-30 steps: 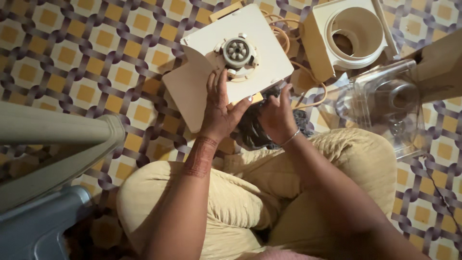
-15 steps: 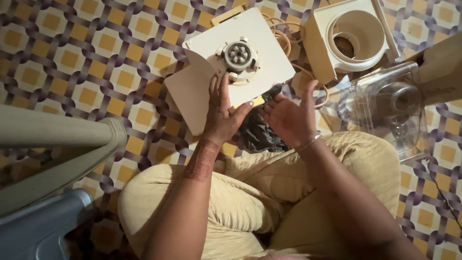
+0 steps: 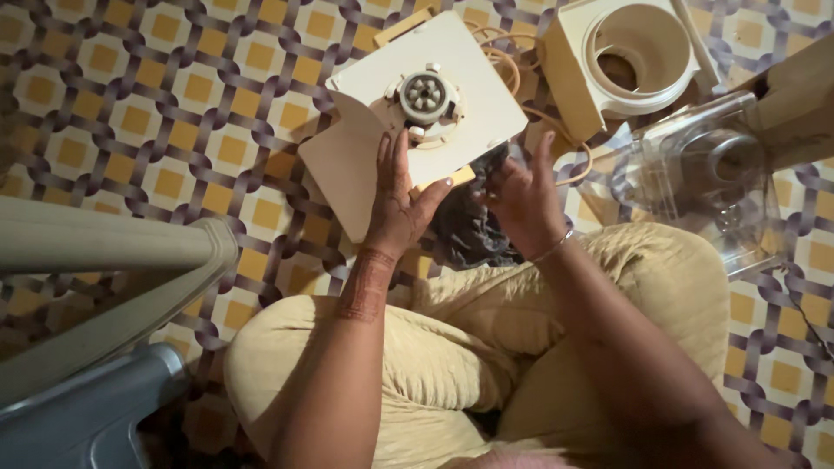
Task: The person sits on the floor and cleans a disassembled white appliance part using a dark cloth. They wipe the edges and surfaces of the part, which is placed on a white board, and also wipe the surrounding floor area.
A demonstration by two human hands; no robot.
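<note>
The fingers [image 3: 393, 161] of the left hand [image 3: 401, 204] lie stretched and flat against the cream appliance base [image 3: 426, 104], with the thumb spread under its near edge, so this hand props the base more than it grips it. The base stands tilted on the patterned floor [image 3: 174, 113], in front of the person's knees, and its grey round coupling [image 3: 425, 94] faces up to the camera. It looks like stiff, smooth plastic and probably rather heavy inside, so I judge the edges and corners are the best places to hold, not the coupling. Just right of the base, the right hand [image 3: 521, 200] is half open, with its fingers curled on a dark cloth [image 3: 465, 230]; the cloth looks soft and light. Farther right, near the upper edge of the floor, stands a cream housing [image 3: 630, 56] with a round opening, and beside it a clear plastic jar [image 3: 695, 174], which may be fragile.
</note>
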